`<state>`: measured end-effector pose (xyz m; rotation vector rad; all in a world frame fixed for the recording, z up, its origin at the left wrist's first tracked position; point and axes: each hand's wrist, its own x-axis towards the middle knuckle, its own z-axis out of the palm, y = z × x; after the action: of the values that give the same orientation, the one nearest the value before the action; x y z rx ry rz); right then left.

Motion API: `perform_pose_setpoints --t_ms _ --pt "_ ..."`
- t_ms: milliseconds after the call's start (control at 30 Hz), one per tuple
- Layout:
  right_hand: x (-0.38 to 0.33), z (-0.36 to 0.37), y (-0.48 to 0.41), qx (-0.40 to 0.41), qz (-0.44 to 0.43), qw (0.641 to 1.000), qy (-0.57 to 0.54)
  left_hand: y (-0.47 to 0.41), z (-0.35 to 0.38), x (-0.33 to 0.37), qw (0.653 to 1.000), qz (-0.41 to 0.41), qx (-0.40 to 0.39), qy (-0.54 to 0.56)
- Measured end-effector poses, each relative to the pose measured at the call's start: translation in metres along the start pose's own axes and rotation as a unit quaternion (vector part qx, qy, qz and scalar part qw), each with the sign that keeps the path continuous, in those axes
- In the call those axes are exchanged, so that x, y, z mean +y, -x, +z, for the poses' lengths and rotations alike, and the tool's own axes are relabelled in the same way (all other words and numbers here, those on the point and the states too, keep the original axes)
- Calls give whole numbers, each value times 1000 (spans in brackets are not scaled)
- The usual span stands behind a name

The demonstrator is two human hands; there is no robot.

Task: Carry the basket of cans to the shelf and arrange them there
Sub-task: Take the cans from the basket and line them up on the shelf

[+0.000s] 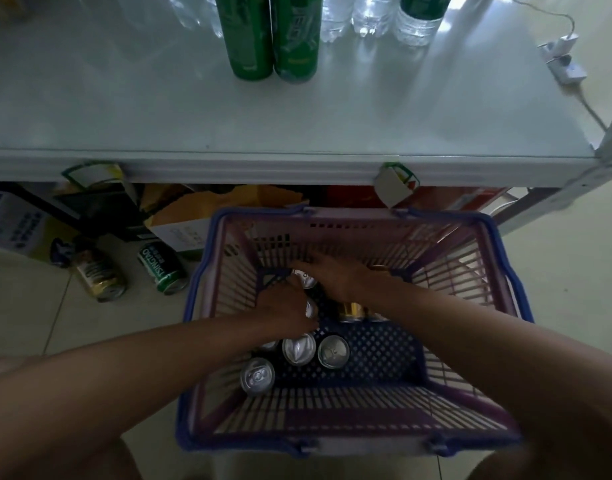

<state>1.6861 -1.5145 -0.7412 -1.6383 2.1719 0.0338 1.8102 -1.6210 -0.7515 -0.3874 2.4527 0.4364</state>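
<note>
On the floor, against the front edge of the white metal shelf (297, 126), sits the purple slatted plastic basket (332, 422) with a blue rim. My left hand (287, 310) reaches toward its far-left corner, fingers curled round a silver-topped can (310, 308). My right hand (335, 277) lies over a second can (307, 279) just beyond; whether it grips, I cannot tell. Three more upright cans (298, 348) stand toward the basket's near-left corner. Two tall green cans (273, 39) stand at the shelf's back.

Arms extended — left hand (286, 310), right hand (333, 276) close together
</note>
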Motion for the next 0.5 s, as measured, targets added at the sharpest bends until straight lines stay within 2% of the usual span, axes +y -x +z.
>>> perform_pose_setpoints --t_ms 133,300,500 --pt "-6 -4 -1 19 28 999 3 -4 0 -3 1000 -1 3 22" --pt "-11 -52 30 72 63 995 1 -7 3 -10 999 23 -25 26" --pt "-32 -108 83 180 89 971 -131 -9 -6 -12 996 83 11 38"
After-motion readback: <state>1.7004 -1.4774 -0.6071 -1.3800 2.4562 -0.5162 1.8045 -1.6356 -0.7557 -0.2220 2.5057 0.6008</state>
